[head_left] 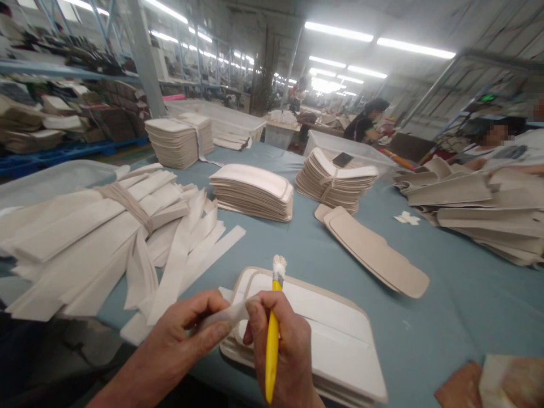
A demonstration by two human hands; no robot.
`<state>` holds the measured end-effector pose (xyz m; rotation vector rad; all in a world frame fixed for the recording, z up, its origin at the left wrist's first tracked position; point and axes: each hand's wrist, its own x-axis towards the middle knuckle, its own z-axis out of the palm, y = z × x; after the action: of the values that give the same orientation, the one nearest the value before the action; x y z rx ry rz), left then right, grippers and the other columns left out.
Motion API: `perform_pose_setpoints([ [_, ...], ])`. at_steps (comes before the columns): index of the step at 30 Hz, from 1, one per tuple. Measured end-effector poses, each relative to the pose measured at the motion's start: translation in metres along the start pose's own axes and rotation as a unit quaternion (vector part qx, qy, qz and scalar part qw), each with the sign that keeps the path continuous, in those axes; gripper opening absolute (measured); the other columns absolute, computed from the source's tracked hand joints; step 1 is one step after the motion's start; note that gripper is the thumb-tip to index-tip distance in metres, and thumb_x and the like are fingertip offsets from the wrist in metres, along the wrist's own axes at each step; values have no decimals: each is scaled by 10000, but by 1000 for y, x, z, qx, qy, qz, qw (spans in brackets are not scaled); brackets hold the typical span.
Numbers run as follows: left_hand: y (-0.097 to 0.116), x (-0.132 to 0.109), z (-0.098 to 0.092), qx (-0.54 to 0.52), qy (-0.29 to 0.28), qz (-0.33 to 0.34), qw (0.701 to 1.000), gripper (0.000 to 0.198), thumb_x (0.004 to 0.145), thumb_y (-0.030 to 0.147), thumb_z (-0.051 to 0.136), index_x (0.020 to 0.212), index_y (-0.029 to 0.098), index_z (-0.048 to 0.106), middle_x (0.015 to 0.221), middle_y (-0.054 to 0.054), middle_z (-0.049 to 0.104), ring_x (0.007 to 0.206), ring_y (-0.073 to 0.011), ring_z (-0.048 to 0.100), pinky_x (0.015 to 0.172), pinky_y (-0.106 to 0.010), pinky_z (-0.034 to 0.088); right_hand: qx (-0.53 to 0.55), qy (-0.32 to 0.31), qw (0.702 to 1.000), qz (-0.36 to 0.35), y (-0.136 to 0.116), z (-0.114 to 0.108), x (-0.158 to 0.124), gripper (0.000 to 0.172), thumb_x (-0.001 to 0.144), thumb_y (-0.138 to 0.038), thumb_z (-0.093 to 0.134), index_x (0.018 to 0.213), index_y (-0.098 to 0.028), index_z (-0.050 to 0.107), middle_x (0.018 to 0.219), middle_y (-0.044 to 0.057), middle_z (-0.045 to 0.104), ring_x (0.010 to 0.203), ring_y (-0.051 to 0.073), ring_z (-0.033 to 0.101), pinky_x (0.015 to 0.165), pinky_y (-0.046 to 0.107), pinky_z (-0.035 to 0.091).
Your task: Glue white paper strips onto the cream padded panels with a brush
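Factory hall, strip lights overhead, stock racks at left. You're at a long table (467,306) w/ a blue-grey cover.

Your left hand (187,334) is closed, thumb + forefinger pinching one end of a thin white strip (225,314). Your right hand (280,345) is fisted round a yellow brush (272,345): handle runs down thru the fist, white-caked bristles point up. Its fingertips also nip the strip's other end. The strip sits between both hands at the near table edge, just over a low stack of flat cream panels (335,340).

Handling, my read:
- The strip looks light and limp, fabric- or paper-like. It would droop and twist if held at one end, so grip both ends.
- The bristles look loaded w/ white paste, can't confirm. If so the strip gets tacky, so keep fingers to the edges.
- The panels look like light, stiff-ish board that slides on itself. Lift them by a long edge.

Outward:
- Left: a big fan of loose strips (106,238), same white, banded across.
- Mid-table: a neat stack (253,192), then a tied stack (334,181) w/ a dark flat item on top.
- Further back: a far stack (181,139).
- Right of centre: loose beige pieces (374,252) lying flat.
- Right edge: a sprawling pile (488,209) of bigger cut parts.
- Far side: clear bins (352,150), w/ other people seated beyond.
- Bottom-right corner: a brown scrap (501,385), blurred.

Writing/brands: none legible anywhere.
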<state>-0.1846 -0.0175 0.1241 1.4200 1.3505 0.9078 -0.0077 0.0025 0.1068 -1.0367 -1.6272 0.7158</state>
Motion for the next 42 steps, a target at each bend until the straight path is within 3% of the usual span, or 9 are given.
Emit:
perform_pose_setpoints([
  [4, -3, 1, 0, 51, 11, -12, 999, 456, 932, 606, 572, 733, 200, 629, 664, 38, 545, 617, -116, 490, 567, -195, 419, 15, -7, 1000, 17, -3, 2, -1, 289, 1065, -363, 544, 833, -215, 631, 517, -61, 603, 405, 77, 561, 448, 139, 420],
  [8, -8, 3, 1, 83, 49, -4, 995, 504, 922, 646, 533, 674, 209, 557, 623, 41, 507, 591, -124, 473, 549, -209, 406, 21, -3, 1000, 20, -5, 5, -6, 263, 1064, -411, 541, 992, -208, 693, 527, -52, 638, 404, 91, 598, 450, 147, 445],
  [15, -21, 7, 3, 54, 136, -4, 989, 569, 922, 707, 470, 610, 234, 413, 564, 59, 353, 509, -117, 369, 470, -232, 338, 20, 19, 998, 60, -8, 7, -13, 372, 1078, -500, 491, 1052, -204, 715, 526, -38, 634, 419, 114, 623, 460, 163, 476],
  [22, -22, 6, 5, 9, 218, -21, 976, 644, 917, 770, 435, 564, 234, 380, 525, 48, 349, 489, -114, 346, 451, -246, 295, 8, -3, 1000, 1, -3, 11, -23, 352, 1084, -486, 464, 1046, -227, 700, 504, -56, 611, 380, 106, 568, 449, 175, 443],
  [27, -8, 8, 11, 3, 266, -27, 964, 628, 872, 763, 485, 544, 237, 381, 519, 54, 316, 477, -107, 301, 421, -240, 272, -7, -9, 1000, -27, -4, 24, -32, 335, 1053, -491, 519, 979, -225, 710, 518, -42, 627, 399, 114, 591, 474, 182, 464],
  [30, 1, 4, 13, 11, 244, -18, 970, 592, 854, 722, 547, 552, 229, 418, 503, 55, 354, 465, -104, 331, 416, -227, 302, 34, -23, 999, 12, -9, 24, -29, 344, 1073, -406, 500, 838, -223, 672, 482, -47, 601, 378, 93, 555, 447, 168, 414],
  [34, 6, -4, 9, -10, 120, -14, 993, 445, 863, 639, 644, 853, 195, 666, 691, -1, 653, 602, -149, 577, 535, -217, 470, 98, -8, 989, 107, -13, 13, -20, 375, 1069, -474, 521, 811, -227, 635, 519, -42, 642, 423, 94, 588, 460, 153, 428],
  [36, 6, -8, 7, -13, 73, -19, 997, 434, 865, 625, 663, 950, 200, 691, 788, -22, 714, 678, -172, 635, 587, -225, 510, 107, 4, 985, 135, -12, 8, -17, 400, 1052, -516, 549, 780, -227, 604, 511, -41, 641, 417, 92, 589, 450, 147, 431],
  [42, 3, -13, 7, 35, 64, -22, 997, 487, 860, 661, 642, 729, 192, 654, 647, 17, 595, 606, -136, 532, 574, -208, 468, 116, 3, 982, 149, -9, 7, -19, 434, 1023, -560, 584, 749, -226, 569, 496, -28, 640, 398, 97, 558, 442, 169, 420],
])
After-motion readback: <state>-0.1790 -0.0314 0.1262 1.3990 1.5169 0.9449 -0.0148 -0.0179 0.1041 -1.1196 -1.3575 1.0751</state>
